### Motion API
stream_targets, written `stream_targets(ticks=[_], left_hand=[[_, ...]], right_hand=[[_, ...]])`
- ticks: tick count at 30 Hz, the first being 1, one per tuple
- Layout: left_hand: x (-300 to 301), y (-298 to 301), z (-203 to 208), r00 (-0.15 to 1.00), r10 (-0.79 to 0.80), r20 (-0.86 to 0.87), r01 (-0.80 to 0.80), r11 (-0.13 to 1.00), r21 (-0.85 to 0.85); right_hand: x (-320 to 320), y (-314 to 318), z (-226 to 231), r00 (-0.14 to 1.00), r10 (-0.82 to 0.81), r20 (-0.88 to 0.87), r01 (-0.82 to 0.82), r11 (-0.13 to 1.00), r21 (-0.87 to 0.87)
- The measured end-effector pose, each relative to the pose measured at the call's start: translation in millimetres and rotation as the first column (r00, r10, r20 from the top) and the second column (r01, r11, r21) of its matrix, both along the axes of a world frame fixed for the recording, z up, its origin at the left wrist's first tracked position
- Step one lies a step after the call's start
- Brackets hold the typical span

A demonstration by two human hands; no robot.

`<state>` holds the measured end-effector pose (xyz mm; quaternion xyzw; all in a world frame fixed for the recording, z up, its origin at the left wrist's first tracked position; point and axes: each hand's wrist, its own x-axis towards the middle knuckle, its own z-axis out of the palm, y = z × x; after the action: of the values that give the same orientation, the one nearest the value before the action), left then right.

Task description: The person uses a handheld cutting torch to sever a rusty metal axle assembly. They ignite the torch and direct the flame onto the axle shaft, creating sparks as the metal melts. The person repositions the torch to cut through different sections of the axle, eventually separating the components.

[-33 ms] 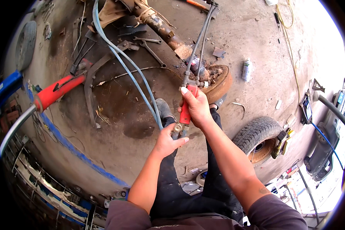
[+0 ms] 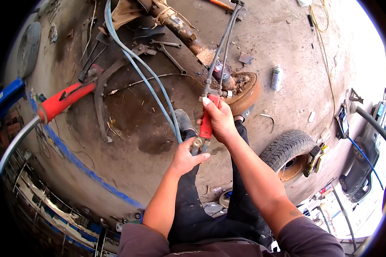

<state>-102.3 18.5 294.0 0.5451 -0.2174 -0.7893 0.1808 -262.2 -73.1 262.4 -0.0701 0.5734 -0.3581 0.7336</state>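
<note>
Two hands engaged, I hold a red-handled torch (image 2: 212,102) above the floor (image 2: 294,107), my right hand (image 2: 221,121) wrapped around its handle (image 2: 206,125), my left hand (image 2: 186,160) closed on the fittings (image 2: 197,143) below, pale blue hoses (image 2: 109,21) alongside.

The red-handled torch (image 2: 206,125) has shifted very slightly to the left.

The torch (image 2: 207,121) has a red handle and dull grey tubes, and the hoses (image 2: 151,83) are pale blue. A bright blue stripe (image 2: 89,170) crosses the grey-brown floor (image 2: 128,171), which is blotched with darker stains. The black trousers (image 2: 188,214) carry pale flecks; the shirt (image 2: 309,236) is dusky purple-grey. The treaded tyre (image 2: 284,149) is charcoal, its rim (image 2: 299,166) rusty brown.
</note>
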Motion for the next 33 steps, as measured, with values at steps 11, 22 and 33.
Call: stream_targets(ticks=[11, 22, 33], left_hand=[[67, 27, 6, 0.992, 0.109, -0.07, -0.11, 0.994, -0.01], [83, 29, 7, 0.973, 0.196, -0.122, -0.195, 0.981, 0.015], [93, 33, 2, 0.974, 0.193, -0.119, -0.192, 0.981, 0.019]], right_hand=[[33, -14, 6, 0.973, 0.061, -0.223, -0.09, 0.988, -0.123], [46, -8, 7, 0.933, 0.199, -0.301, -0.284, 0.92, -0.271], [48, -14, 9, 0.926, 0.314, -0.211, -0.356, 0.911, -0.207]])
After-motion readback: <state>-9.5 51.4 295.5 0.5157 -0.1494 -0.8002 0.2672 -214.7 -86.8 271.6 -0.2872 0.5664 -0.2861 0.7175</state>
